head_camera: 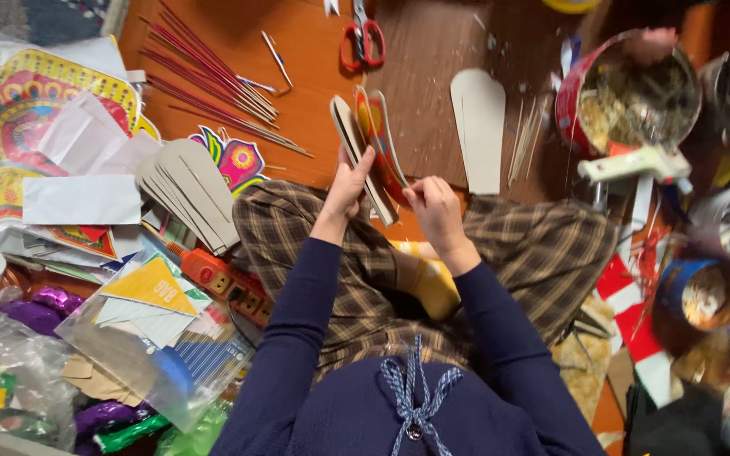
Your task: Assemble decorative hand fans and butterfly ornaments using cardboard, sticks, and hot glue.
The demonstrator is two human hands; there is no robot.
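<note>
Paddle-shaped cardboard cutouts (371,143), some brightly printed, fan out at upper centre of the frame, long axis running up-left. The left hand (347,184) clamps their lower ends; the right hand (433,207) pinches the nearest edge. Below lies an orange wooden floor (297,51), crowded with paper scraps.

Scissors (363,40) lie behind card pieces (371,143); sticks (213,80) left.

The scissors (362,38) are cut off by the top edge.
</note>
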